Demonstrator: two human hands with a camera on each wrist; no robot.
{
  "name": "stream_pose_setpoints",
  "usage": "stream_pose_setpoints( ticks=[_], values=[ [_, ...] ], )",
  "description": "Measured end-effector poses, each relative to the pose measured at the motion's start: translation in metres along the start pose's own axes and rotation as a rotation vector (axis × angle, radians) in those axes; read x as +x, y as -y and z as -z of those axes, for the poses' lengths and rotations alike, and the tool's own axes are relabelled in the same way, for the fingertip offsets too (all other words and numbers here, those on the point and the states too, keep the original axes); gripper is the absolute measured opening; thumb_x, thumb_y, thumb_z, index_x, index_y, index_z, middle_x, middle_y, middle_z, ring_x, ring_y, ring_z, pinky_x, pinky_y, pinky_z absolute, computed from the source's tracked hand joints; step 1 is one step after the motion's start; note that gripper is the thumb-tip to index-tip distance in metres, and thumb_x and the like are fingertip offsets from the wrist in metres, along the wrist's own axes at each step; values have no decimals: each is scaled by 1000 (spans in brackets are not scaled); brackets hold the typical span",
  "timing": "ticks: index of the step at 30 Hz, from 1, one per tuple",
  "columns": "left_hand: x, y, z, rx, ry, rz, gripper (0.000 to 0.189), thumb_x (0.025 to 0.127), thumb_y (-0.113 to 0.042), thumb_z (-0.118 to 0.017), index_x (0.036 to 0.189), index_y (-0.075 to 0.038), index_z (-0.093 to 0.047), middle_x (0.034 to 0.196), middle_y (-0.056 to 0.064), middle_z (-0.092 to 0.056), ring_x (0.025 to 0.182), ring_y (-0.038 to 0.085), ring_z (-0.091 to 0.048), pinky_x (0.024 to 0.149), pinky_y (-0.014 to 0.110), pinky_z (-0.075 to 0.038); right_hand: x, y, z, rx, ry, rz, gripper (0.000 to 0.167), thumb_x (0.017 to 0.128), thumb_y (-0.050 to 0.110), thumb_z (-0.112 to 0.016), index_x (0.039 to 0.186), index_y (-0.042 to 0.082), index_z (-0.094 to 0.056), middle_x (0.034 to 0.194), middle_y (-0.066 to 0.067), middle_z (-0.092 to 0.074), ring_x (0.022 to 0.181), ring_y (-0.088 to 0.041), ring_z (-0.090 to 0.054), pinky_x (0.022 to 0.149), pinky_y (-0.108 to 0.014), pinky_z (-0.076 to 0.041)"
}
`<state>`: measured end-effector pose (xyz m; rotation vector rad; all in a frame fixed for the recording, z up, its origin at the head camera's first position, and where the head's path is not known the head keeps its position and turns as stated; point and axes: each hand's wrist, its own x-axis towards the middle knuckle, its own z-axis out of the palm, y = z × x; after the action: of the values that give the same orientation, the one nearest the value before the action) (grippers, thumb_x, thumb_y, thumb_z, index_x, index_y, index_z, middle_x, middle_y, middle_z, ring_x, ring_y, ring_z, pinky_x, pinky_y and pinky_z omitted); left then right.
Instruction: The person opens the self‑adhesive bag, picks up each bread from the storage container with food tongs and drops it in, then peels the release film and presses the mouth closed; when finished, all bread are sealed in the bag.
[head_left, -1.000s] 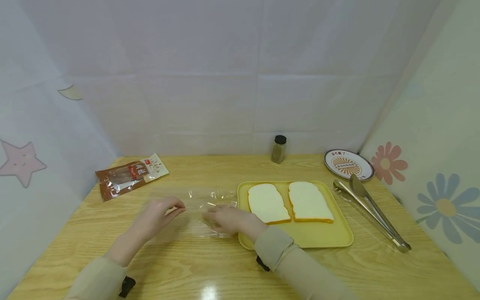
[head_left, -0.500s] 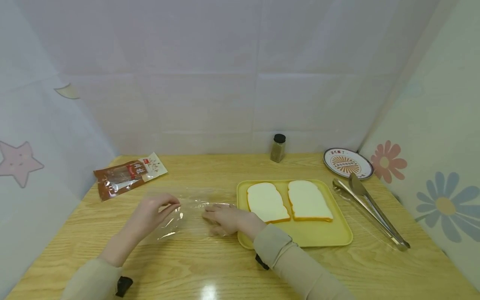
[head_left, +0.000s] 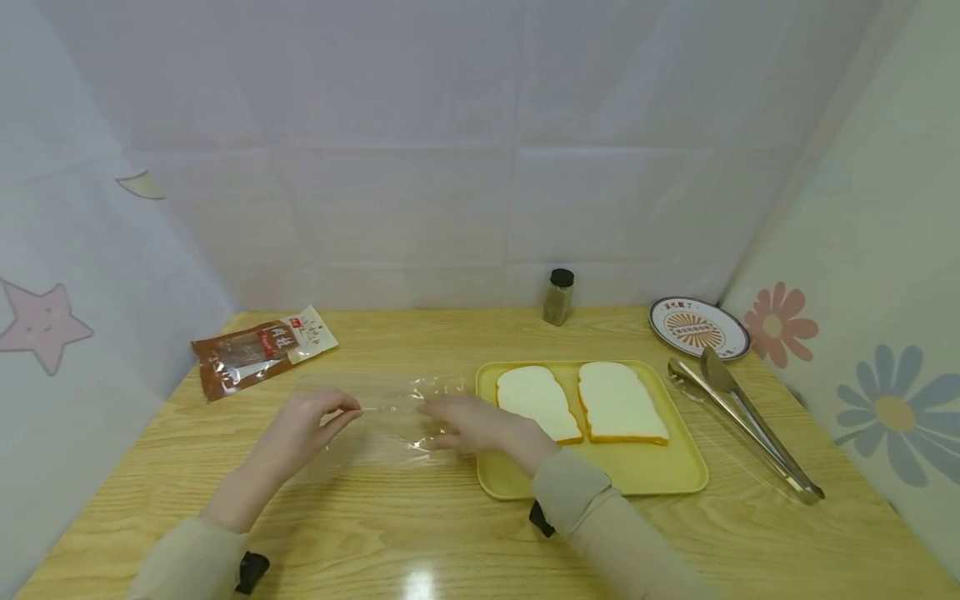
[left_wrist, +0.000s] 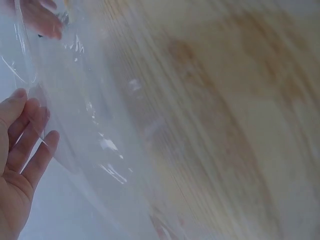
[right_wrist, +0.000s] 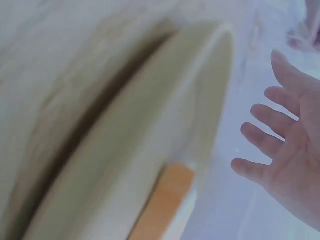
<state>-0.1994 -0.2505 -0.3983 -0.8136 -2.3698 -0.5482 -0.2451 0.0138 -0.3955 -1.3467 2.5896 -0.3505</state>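
Note:
A thin sheet of clear plastic film (head_left: 390,446) lies over the wooden table, left of the yellow tray (head_left: 600,477). My left hand (head_left: 303,429) pinches its upper layer between thumb and forefinger, lifting it a little; the left wrist view shows the film (left_wrist: 107,145) spreading away from those fingertips. Over the film's right end, beside the tray, is my right hand (head_left: 472,425), blurred. Seen from the right wrist, that hand (right_wrist: 290,135) has its fingers spread and holds nothing. Two bread slices (head_left: 531,402) (head_left: 618,400) lie on the tray.
Metal tongs (head_left: 750,425) lie right of the tray, near a round patterned plate (head_left: 697,327). A black-capped jar (head_left: 557,300) stands at the back edge. A brown food packet (head_left: 258,350) is at the back left. Cloth walls enclose the table.
My right hand has come up off the film and shifted slightly right, its fingers spreading. The left keeps its pinch, after moving slightly left, and the film's creases have shifted.

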Motion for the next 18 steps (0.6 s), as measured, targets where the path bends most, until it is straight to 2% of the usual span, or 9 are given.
stream_pose_setpoints(
  ticks=[8, 14, 18],
  values=[
    [0, 0, -1, 6, 1, 5, 17, 69, -1, -80, 79, -11, -70, 75, -2, -70, 66, 10, -66, 58, 25, -57, -43, -6, 22, 171, -165, -84, 57, 95, 32, -55, 144, 9, -37, 148, -9, -40, 138, -25, -35, 117, -42, -30],
    [0, 0, -2, 10, 6, 5, 15, 71, -2, -79, 79, -11, -70, 75, -2, -70, 66, 9, -65, 58, 25, -57, -94, -25, 36, 260, -315, -184, 57, 95, 35, -55, 142, 7, -39, 145, -11, -43, 136, -32, -37, 112, -51, -33],
    [0, -1, -2, 12, 10, 16, 14, 71, -3, -79, 79, -11, -70, 75, -3, -70, 66, 9, -66, 58, 25, -58, -131, -45, 45, 262, -417, -272, 56, 95, 35, -56, 141, 7, -41, 142, -14, -45, 133, -35, -40, 109, -54, -36]
  ],
)
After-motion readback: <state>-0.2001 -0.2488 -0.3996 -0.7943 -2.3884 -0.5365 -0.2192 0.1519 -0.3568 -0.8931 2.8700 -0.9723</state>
